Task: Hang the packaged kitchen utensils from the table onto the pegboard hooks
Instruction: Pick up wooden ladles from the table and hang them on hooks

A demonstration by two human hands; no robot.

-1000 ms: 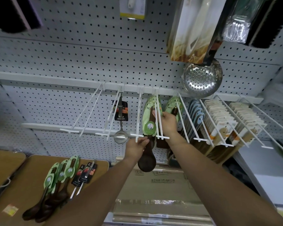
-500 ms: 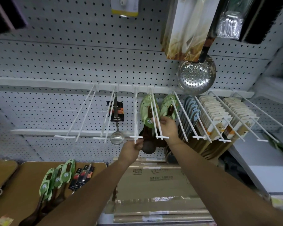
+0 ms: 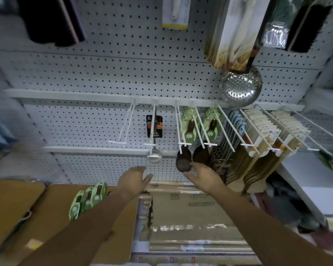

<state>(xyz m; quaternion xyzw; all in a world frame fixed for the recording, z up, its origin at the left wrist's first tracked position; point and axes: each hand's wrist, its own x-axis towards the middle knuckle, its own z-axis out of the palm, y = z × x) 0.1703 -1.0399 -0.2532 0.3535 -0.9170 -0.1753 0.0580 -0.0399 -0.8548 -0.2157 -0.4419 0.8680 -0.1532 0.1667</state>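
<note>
I have let go of the spoon (image 3: 188, 131); it now hangs on the hook (image 3: 185, 144) among the other green cards. My left hand (image 3: 135, 181) and right hand (image 3: 204, 179) have dropped below it, fingers loose and empty; more spoons (image 3: 88, 198) wait on the table (image 3: 52, 208), so that's my next reach, I think.
</note>
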